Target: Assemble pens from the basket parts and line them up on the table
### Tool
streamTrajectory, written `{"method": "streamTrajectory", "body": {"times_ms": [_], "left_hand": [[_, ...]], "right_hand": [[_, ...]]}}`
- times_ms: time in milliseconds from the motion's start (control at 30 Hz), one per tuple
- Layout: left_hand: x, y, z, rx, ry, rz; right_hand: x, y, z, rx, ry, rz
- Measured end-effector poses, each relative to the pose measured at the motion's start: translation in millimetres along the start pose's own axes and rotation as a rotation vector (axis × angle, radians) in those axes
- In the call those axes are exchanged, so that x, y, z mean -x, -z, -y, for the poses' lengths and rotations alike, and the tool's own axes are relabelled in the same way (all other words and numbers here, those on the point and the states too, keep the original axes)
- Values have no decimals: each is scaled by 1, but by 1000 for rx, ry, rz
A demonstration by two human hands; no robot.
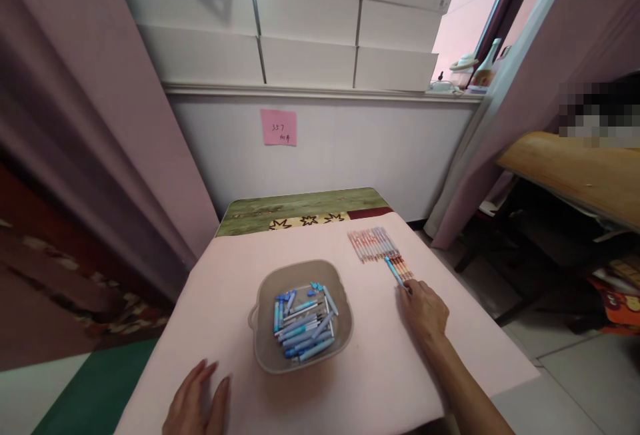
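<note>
At the right side of the pink-covered table [225, 288], my right hand [426, 308] is closed on the near end of a blue pen [395, 271]. That pen lies beside a short row of orange-brown pens [403, 267]. Just behind it, a longer row of pens [373, 244] runs from reddish to pale violet. My left hand [196, 403] rests at the table's near left with its fingers apart, holding nothing. Between the hands stands a grey-beige plastic basin [344, 338]. Loose blue pens and pen parts [305, 328] lie inside it, several with small blue caps or clips.
White boxes [310, 18] are stacked on the ledge beyond the table. A pink note [279, 128] is stuck on the wall below. Bottles [486, 70] stand on the sill at right. A wooden desk [585, 168] is to the right, and curtains hang on both sides.
</note>
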State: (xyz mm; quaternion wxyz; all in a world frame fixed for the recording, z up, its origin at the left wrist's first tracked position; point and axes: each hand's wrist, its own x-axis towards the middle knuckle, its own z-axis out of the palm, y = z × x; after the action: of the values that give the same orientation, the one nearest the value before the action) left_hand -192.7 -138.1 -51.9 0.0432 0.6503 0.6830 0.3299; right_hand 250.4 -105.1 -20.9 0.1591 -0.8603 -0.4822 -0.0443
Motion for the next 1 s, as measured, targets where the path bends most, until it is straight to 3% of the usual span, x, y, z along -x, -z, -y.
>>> {"method": "streamTrajectory", "body": {"times_ms": [167, 267, 1000], "left_hand": [[1, -1, 1, -23, -14, -37], [0, -2, 0, -39, -30, -48], [-5, -3, -4, -91, -182, -161]], "right_hand": [[25, -4, 0, -406, 41, 154], [38, -9, 1, -529, 99, 212], [44, 0, 7, -465, 98, 247]]}}
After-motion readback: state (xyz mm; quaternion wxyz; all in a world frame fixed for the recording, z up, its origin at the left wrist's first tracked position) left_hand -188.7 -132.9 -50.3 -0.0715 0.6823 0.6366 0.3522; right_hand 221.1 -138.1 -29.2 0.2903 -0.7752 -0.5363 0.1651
